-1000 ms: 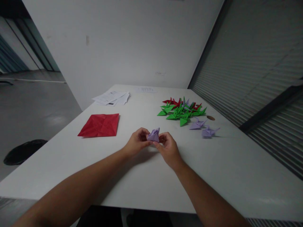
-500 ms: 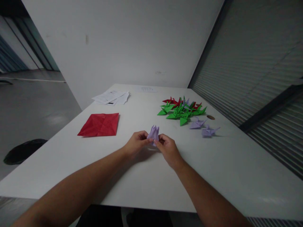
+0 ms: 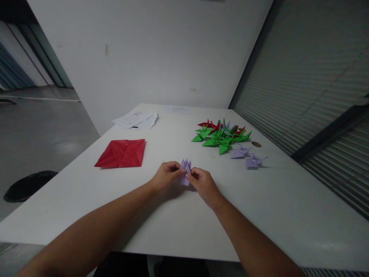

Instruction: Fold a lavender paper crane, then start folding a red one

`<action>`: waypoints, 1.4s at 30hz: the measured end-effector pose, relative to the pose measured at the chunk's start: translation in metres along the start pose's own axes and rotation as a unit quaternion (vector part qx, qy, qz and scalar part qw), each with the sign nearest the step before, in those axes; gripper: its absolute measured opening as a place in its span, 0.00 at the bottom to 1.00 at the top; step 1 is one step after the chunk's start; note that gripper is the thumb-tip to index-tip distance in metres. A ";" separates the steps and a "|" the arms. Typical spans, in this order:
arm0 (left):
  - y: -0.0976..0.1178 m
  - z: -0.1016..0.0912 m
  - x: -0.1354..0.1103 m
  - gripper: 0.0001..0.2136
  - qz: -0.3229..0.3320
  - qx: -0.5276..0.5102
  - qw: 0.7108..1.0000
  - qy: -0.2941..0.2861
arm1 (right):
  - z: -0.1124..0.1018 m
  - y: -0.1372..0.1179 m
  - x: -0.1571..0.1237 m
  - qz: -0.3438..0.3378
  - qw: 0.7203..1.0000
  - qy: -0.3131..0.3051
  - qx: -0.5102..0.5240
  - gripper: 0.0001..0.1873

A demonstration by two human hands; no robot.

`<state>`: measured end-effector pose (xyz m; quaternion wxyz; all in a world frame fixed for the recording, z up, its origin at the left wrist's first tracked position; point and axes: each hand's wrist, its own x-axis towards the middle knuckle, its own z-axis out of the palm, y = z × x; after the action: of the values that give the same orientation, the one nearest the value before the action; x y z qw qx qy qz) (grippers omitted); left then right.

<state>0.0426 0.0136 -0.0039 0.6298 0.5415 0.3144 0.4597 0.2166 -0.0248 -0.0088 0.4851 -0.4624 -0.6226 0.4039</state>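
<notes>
A partly folded lilac origami paper (image 3: 185,179) is held between both hands just above the table, its narrow points upward. My left hand (image 3: 167,175) pinches its left side, thumb in front. Its right side is gripped by the thumb and fingers of my right hand (image 3: 203,182). To the right lie two lilac paper cranes (image 3: 254,161). Behind them is a cluster of green paper cranes (image 3: 213,139) with some red paper cranes (image 3: 210,124) among them. A creased red paper square (image 3: 122,154) lies flat at the left.
Printed sheets (image 3: 137,120) lie at the back left of the white table (image 3: 173,227), another sheet (image 3: 178,110) by the wall. A brown round disc (image 3: 256,144) sits near the right edge, beside the blinds (image 3: 311,100). A black bin (image 3: 29,185) stands on the floor at left.
The lilac paper has turned and dropped a little, so more of its lower part shows below the thumbs. Both hands keep hold of it; my right hand sits slightly lower.
</notes>
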 end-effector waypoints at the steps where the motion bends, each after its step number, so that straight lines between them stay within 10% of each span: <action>1: 0.000 0.000 0.000 0.15 -0.001 0.003 1.000 0.001 | 0.000 0.000 0.000 0.000 1.000 -0.001 0.000 0.14; 13: 0.001 0.004 0.000 0.22 -0.033 -0.036 0.998 -0.045 | -0.004 -0.001 0.003 -0.036 0.992 0.117 0.029 0.15; 25: -0.001 0.002 0.002 0.19 0.035 -0.048 0.998 -0.038 | 0.001 -0.002 0.001 -0.008 0.993 0.041 0.111 0.13; 42: -0.002 -0.001 0.002 0.10 0.043 -0.056 0.997 -0.006 | 0.000 -0.009 0.001 -0.039 0.985 0.087 0.146 0.05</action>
<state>0.0427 0.0155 -0.0063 0.6408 0.5212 0.2605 0.4999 0.2146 -0.0264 0.0004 0.6151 -0.3958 -0.5297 0.4293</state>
